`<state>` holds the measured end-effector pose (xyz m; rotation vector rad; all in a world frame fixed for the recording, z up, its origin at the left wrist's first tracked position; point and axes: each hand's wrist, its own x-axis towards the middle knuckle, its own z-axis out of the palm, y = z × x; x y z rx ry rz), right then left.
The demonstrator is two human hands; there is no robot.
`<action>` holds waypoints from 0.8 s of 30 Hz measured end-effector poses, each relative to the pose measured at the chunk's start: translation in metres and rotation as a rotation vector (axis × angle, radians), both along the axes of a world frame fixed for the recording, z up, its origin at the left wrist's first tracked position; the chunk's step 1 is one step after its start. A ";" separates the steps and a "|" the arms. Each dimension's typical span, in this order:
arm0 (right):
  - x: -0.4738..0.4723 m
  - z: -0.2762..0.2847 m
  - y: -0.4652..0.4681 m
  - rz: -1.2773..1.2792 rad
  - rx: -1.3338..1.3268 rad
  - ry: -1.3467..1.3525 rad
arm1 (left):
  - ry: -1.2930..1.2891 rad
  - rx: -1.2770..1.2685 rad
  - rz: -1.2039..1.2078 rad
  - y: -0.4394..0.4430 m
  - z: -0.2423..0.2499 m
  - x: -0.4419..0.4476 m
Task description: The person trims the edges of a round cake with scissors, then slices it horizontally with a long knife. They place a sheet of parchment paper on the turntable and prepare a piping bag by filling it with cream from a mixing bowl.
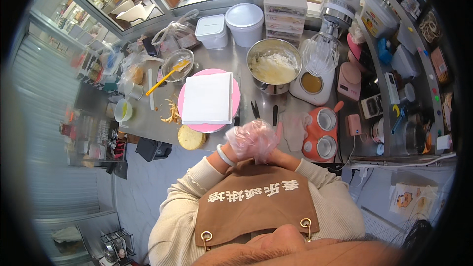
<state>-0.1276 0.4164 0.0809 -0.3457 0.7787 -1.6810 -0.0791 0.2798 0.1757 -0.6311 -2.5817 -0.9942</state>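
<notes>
Both my hands are together in clear plastic gloves at the table's near edge, my left hand with a white bangle at the wrist and my right hand pressed close against it; fingers overlap, and no object shows between them. Just beyond lie black-handled scissors or a similar tool and a black handle. Up and left, a square white board rests on a pink turntable. Beside it sits a round yellow cake layer. A steel bowl holds pale cream and white powder.
A white stand mixer with a whisk stands right of the bowl, near a red double-well warmer. At left, a yellow spatula lies across a clear bowl. White tubs and a drawer unit line the back.
</notes>
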 end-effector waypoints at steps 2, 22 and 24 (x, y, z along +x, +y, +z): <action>0.001 -0.005 0.002 -0.052 0.001 0.025 | -0.015 0.068 0.133 -0.001 -0.002 -0.003; 0.025 0.010 0.016 -0.046 0.183 0.011 | -0.895 0.714 -0.612 0.026 0.068 0.020; 0.024 0.011 0.023 -0.017 0.150 0.032 | -1.137 0.840 -0.450 0.034 0.059 0.021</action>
